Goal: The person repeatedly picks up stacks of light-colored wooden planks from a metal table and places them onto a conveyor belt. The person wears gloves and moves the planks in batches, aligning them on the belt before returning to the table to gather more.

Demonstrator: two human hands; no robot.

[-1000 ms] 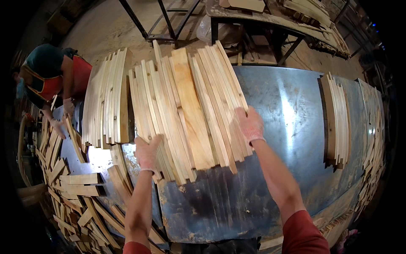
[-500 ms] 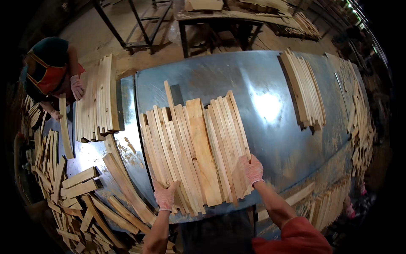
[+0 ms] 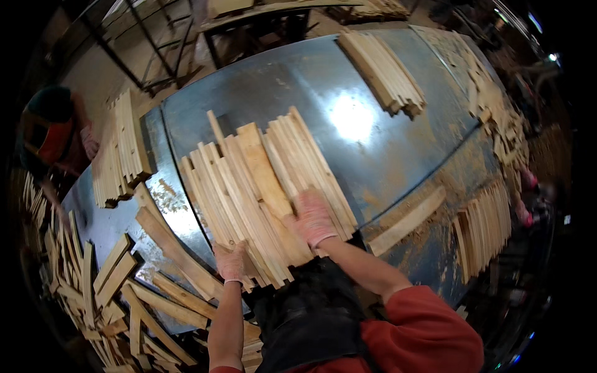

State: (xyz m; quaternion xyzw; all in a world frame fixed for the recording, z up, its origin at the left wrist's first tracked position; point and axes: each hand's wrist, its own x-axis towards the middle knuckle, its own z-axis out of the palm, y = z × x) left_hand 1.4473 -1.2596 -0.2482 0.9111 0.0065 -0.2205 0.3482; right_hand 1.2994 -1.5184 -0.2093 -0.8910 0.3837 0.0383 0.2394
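Head view, looking down: a row of pale slats (image 3: 233,196) lies side by side along the near edge of a blue-grey metal desk (image 3: 286,87), its near ends close to the wearer's dark apron (image 3: 311,336). One board (image 3: 267,177) within the row is broader and more orange; to its left, a single slat juts past the far ends. The gloved left hand (image 3: 230,263) is at the row's near left corner; I cannot tell whether its grip pinches the wood. The gloved right hand (image 3: 315,217) rests on top, right of the row's middle, its grip spread over the slats. Near the desk's far edge sits a stack (image 3: 382,71) of similar wood. At left, a pile (image 3: 121,149) lies beside a co-worker (image 3: 56,140) (partly in shadow), and offcuts (image 3: 124,292) are heaped closer in. At right lies a plank (image 3: 407,221), near another batch (image 3: 485,233).
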